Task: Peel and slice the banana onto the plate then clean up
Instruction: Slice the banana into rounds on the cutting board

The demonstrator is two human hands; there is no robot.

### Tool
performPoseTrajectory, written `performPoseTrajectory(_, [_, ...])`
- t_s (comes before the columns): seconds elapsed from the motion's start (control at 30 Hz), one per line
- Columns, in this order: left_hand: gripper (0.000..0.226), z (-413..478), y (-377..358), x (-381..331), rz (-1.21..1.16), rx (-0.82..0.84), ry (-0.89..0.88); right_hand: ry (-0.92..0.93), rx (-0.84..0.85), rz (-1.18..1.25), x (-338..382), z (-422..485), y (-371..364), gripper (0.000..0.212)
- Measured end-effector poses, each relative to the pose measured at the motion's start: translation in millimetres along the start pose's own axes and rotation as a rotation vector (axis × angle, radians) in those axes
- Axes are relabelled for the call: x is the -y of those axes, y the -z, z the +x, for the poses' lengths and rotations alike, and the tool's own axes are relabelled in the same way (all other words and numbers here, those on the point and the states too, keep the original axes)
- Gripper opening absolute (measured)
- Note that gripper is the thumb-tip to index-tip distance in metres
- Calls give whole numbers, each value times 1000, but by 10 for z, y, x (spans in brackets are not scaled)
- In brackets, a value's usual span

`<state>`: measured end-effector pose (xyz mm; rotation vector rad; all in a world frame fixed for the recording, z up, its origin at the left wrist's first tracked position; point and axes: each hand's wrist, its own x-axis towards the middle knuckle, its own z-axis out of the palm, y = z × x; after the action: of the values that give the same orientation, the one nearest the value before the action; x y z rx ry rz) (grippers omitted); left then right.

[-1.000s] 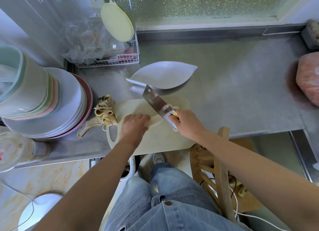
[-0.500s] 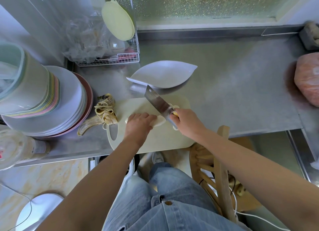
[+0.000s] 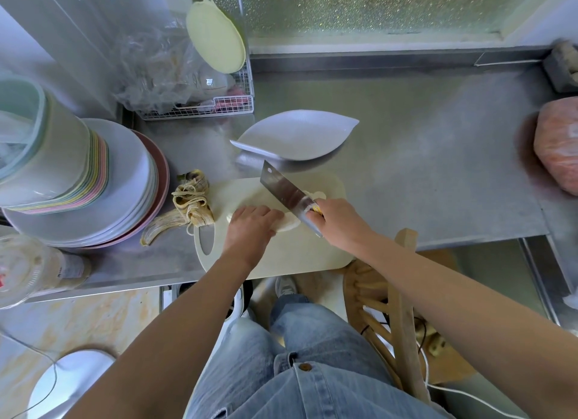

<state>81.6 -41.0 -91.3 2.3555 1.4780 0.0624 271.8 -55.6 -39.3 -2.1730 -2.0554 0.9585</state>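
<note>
While on board, banana beside cleaver

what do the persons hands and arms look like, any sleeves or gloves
Bare throughout: the left hand and right hand carry no gloves, and no rings or watch show. No sleeve is in view on either forearm. Below them, light blue denim jeans.

our left hand palm down, fingers curled over the banana | our right hand grips the knife handle, blade angled away leftward | both our forearms bare, reaching forward, hands near each other
</note>
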Motion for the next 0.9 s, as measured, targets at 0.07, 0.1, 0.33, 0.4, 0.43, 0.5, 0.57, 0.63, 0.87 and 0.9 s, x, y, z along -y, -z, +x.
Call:
performPoseTrajectory(0.07, [36, 0, -4, 4, -7, -8, -2, -2, -1, -1, 2, 8, -24, 26])
performPoseTrajectory(0.1, [35, 0, -7, 6, -8, -12, -2, -6, 7, -4, 5, 12, -37, 26])
performPoseTrajectory(0.33, [33, 0, -73, 22, -36, -58, -1, -37, 15, 12, 27, 41, -253, 23])
performPoseTrajectory(0.4, [33, -3, -69, 20, -42, -68, -7, -49, 21, -3, 26, 53, -341, 25])
performPoseTrajectory(0.43, [33, -4, -67, 20, -43, -70, -10, -50, 19, -8, 24, 49, -375, 25])
performPoseTrajectory(0.5, [34, -5, -61, 22, -48, -68, -11, -42, -1, 1, 5, 35, -406, 25])
performPoseTrajectory(0.57, [34, -5, -61, 29, -50, -60, -8, -29, -9, 23, -15, 28, -369, 24])
performPoseTrajectory(0.63, [34, -4, -61, 33, -54, -52, -4, -12, -24, 36, -23, 40, -305, 27])
performPoseTrajectory(0.87, [33, 4, -42, 27, -72, -26, 9, 40, -47, 12, 13, 34, -87, 29])
performPoseTrajectory(0.9, [33, 4, -37, 28, -73, -26, 10, 38, -35, 9, 18, 26, -79, 30])
